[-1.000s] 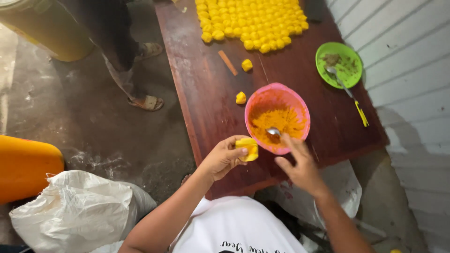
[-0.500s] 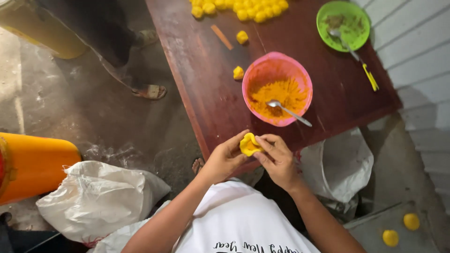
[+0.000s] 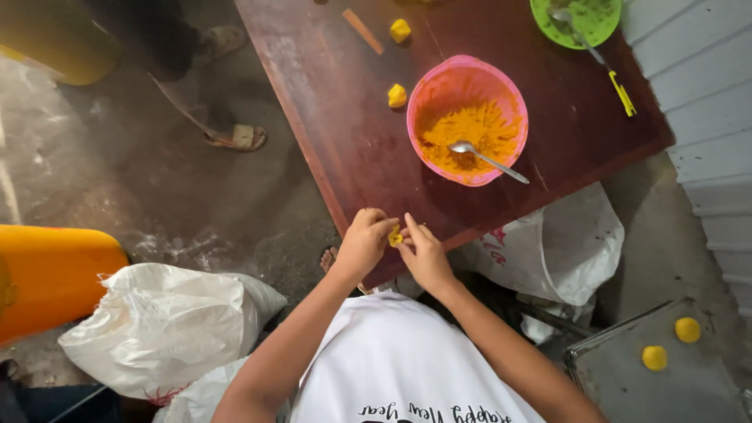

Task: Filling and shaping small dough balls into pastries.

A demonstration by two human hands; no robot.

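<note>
Concrete floor (image 3: 235, 227), grey and dusty, lies under a dark red-brown counter (image 3: 345, 149) seen from above. Nearest you, your left hand (image 3: 364, 243) and right hand (image 3: 424, 254) meet just over the counter's near edge. Both grips are closed, fingertips pinched together on one small yellow dough piece (image 3: 395, 236), which sits between the two hands and is mostly hidden by them. To your left, a white sack (image 3: 164, 329) rests on the floor beside an orange drum (image 3: 47, 274). To your right, another white sack (image 3: 564, 243) lies under the counter's corner, and a grey tray (image 3: 627, 376) carries two yellow balls (image 3: 655, 358).

Farther out on the counter stands a pink bowl (image 3: 468, 121) of orange-yellow filling, with a metal spoon (image 3: 486, 157) lying in it, handle over the rim. Just beside the bowl, to its left, sits a yellow lump (image 3: 397, 95); a second lump (image 3: 400, 30) and a wooden stick (image 3: 363, 31) lie beyond. At the far right, a green plate (image 3: 576, 16) holds another spoon. Beyond the counter's left edge, another person's sandalled foot (image 3: 235, 137) stands on the floor.
</note>
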